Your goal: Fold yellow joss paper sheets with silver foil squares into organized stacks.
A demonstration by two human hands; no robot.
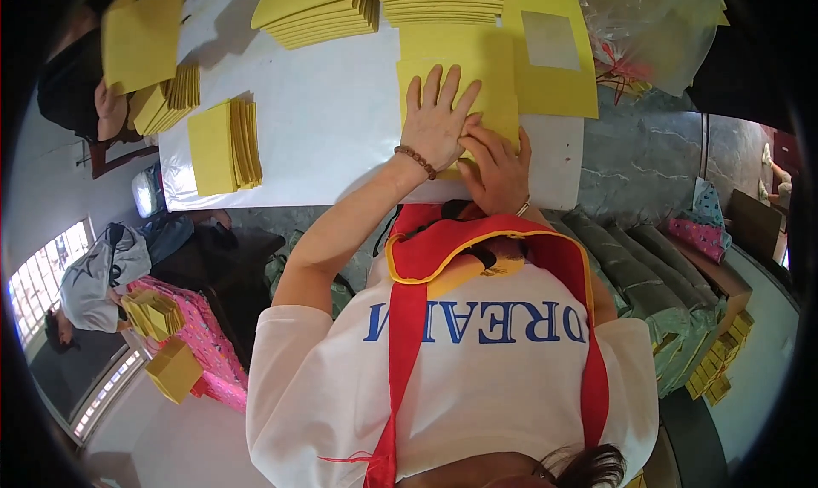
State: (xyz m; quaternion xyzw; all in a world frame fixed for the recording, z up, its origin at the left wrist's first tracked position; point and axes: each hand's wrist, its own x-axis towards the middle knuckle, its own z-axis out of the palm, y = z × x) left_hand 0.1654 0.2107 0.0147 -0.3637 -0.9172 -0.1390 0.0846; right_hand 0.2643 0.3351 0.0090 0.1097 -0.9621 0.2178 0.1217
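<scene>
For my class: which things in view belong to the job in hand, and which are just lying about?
Likely in the job:
- left hand, flat on the yellow paper
- right hand, beside it
- folded yellow stacks
- white table

Seemingly just lying about:
- clear plastic bag
- green-wrapped bundles
- pink patterned cloth, lower left

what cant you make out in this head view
All in the head view:
1. The part of the yellow piece under the left hand: covered by that hand.
2. What lies beneath the right hand: covered by it.
3. The far end of the white table: cut off by the upper edge.
4. The contents of the clear plastic bag: too small and blurred through the plastic.
</scene>
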